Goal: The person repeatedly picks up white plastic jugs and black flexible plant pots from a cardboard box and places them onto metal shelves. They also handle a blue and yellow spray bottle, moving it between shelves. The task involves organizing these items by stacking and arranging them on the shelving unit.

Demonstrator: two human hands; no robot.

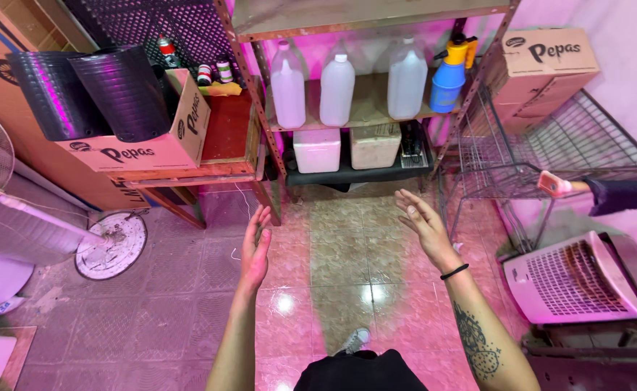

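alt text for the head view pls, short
Two bare hands, left hand and right hand, are raised open and empty above a glossy tiled floor, facing a metal shelf of translucent jugs.

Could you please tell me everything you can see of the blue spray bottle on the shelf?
The spray bottle has a blue plastic body and a yellow trigger head with a dark nozzle part. It stands upright at the right end of the wooden shelf board, beside three translucent white jugs, close to the rusty metal upright. Its fill level cannot be seen. Neither hand touches it.
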